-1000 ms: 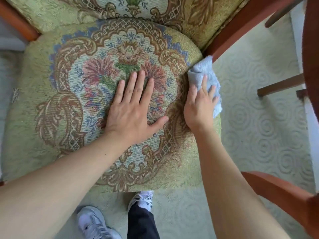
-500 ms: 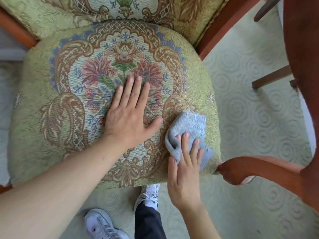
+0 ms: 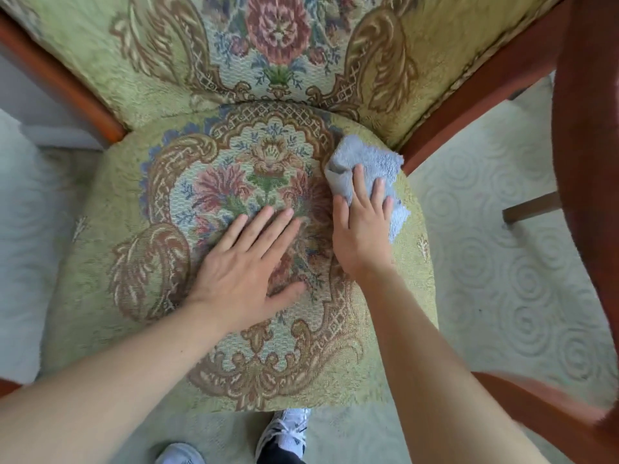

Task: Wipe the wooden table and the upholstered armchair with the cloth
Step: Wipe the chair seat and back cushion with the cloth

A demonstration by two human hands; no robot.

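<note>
The soft, light blue cloth (image 3: 366, 172), bunched at the armchair (image 3: 234, 363) seat's back right corner, looks best pressed under the right hand's (image 3: 363, 234) flat fingers, while the spread left hand (image 3: 248, 262) braces mid-seat.

A single head-worn wide-angle camera looks steeply down from close above onto the armchair seat (image 3: 110, 202), the backrest (image 3: 160, 61) curving across the top edge. Both forearms reach in from the bottom of the frame, with carpet (image 3: 502, 279) and a shoe (image 3: 284, 430) visible at the margins.
</note>
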